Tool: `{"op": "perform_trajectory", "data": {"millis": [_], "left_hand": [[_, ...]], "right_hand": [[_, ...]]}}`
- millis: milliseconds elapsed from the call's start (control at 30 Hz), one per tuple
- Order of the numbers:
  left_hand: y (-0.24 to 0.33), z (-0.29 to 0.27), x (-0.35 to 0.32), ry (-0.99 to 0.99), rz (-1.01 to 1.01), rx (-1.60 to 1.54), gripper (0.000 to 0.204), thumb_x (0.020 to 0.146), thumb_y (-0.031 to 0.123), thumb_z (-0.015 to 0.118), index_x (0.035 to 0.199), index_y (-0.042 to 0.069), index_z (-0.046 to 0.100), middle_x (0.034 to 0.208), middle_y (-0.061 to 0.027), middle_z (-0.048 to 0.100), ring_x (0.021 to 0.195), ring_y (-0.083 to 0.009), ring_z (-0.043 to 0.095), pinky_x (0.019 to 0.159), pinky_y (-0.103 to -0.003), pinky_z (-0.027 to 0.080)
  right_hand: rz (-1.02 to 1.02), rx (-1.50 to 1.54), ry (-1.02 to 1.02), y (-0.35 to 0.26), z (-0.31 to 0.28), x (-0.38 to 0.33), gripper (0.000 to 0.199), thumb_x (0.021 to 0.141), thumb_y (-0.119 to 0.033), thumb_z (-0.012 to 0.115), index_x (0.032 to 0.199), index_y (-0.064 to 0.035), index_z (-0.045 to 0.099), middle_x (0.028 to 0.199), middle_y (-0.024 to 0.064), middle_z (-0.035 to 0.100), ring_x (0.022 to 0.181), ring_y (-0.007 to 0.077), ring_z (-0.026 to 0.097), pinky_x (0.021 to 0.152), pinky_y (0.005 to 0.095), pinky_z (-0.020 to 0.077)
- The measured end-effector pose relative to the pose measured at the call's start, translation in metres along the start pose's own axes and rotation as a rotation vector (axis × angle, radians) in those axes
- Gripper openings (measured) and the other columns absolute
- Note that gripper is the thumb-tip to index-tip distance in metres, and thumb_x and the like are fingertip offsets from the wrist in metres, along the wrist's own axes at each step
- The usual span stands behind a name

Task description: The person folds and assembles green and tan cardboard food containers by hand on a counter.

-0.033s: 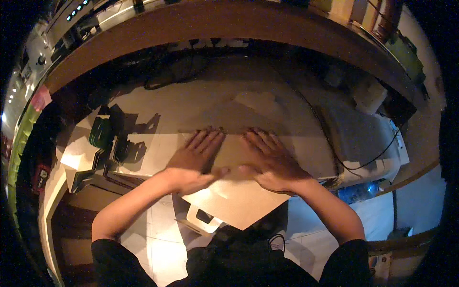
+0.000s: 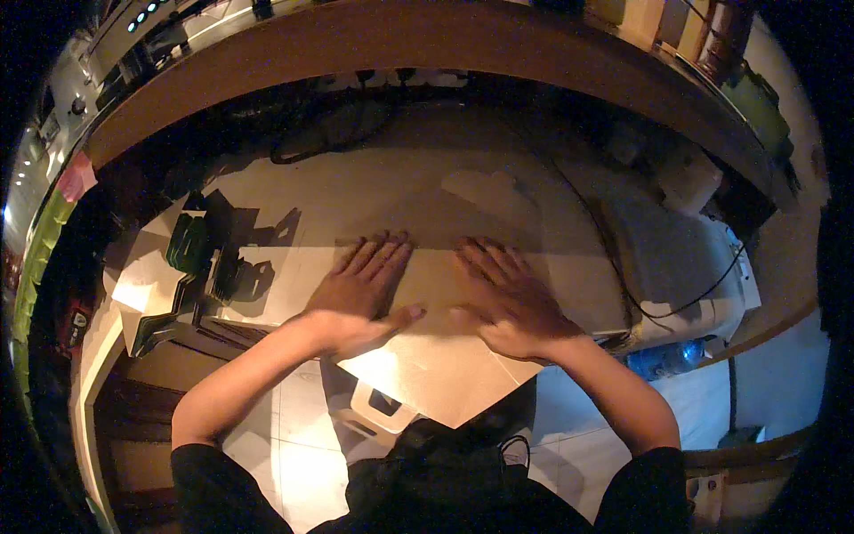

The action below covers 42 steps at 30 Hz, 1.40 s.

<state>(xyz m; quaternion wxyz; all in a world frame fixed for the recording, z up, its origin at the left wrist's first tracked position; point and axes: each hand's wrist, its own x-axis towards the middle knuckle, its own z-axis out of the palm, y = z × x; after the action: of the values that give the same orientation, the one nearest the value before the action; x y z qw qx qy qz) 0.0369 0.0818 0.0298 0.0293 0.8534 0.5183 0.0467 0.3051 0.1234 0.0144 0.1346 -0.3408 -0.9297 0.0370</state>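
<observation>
A pale sheet of paper (image 2: 445, 383) lies on the table, and one corner points toward me past the front edge. My left hand (image 2: 360, 289) rests palm down on its left part, fingers stretched forward and the thumb out to the side. On the right part, my right hand (image 2: 507, 294) lies flat in the same way, fingers slightly spread. Between the two hands is a narrow strip of the sheet. Neither hand grasps anything. The far part of the sheet is in shadow, so its outline is hard to make out.
A raised brown shelf (image 2: 391, 40) curves over the back of the table. Dark green and black objects (image 2: 187, 240) stand at the left. A thin black cable (image 2: 614, 276) runs down the right side. Below the front edge are a white stool (image 2: 378, 414) and a blue-lit clear bottle (image 2: 667, 356).
My left fingers have shifted very slightly to the left, so the gap between the hands is a little wider. The sheet stays about where it was.
</observation>
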Motion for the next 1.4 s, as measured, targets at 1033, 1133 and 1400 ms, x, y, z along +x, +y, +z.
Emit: {"op": "perform_trajectory", "data": {"millis": [1033,1133,1400], "left_hand": [[-0.033,0.002,-0.024,0.105,0.078,0.053,0.093,0.093,0.073,0.038,0.156,0.005,0.029,0.162,-0.0159,0.028,0.152,-0.0342,0.021,0.127,-0.045,0.009],[-0.025,-0.002,-0.016,0.074,0.09,0.021,0.093,0.093,0.073,0.038,0.156,0.005,0.03,0.162,-0.0158,0.029,0.151,-0.0336,0.022,0.127,-0.044,0.01],[-0.025,-0.007,-0.021,0.111,0.09,-0.018,0.09,0.091,0.068,0.048,0.154,0.005,0.035,0.161,-0.0169,0.031,0.151,-0.037,0.023,0.126,-0.047,0.011]], "right_hand": [[0.045,-0.069,0.01,0.022,-0.046,-0.074,0.07,0.093,-0.055,0.057,0.143,-0.0063,0.052,0.143,0.0228,0.054,0.125,0.0432,0.054,0.11,0.0495,0.0393],[0.317,0.151,0.414,0.098,-0.023,-0.029,0.046,0.093,-0.031,0.063,0.128,-0.0025,0.061,0.121,0.0167,0.065,0.107,0.0319,0.063,0.097,0.0408,0.0469],[0.495,0.784,0.301,0.139,-0.001,-0.007,0.015,0.088,-0.009,0.067,0.102,-0.005,0.07,0.095,0.0001,0.069,0.082,0.0093,0.062,0.071,0.0246,0.0489]]}}
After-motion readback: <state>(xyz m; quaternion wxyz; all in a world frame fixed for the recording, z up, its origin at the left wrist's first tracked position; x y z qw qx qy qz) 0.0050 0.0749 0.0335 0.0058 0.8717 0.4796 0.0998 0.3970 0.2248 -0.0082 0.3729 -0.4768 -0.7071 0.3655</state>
